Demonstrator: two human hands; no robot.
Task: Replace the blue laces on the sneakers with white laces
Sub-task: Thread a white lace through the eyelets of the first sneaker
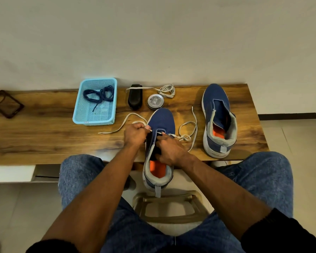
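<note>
Views: one only, the head camera, so no part is shared with a second view.
Position: above the seated person's lap, over both forearms.
Facing: forward and steeply down, onto the wooden table (pixel 44 128) and the wall behind it.
Nearness: close; fingers (pixel 147 127) sit just below frame centre.
Lens: wide-angle, table edges bowed.

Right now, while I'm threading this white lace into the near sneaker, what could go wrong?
1. The near sneaker has its heel hanging off the table edge; a hard pull by the left hand might tip it into your lap.
2. The white lace lies loosely looped and crossed beside the right hand, so it could snag or knot.
3. The spare lace is draped over the black brush and could drag it.
</note>
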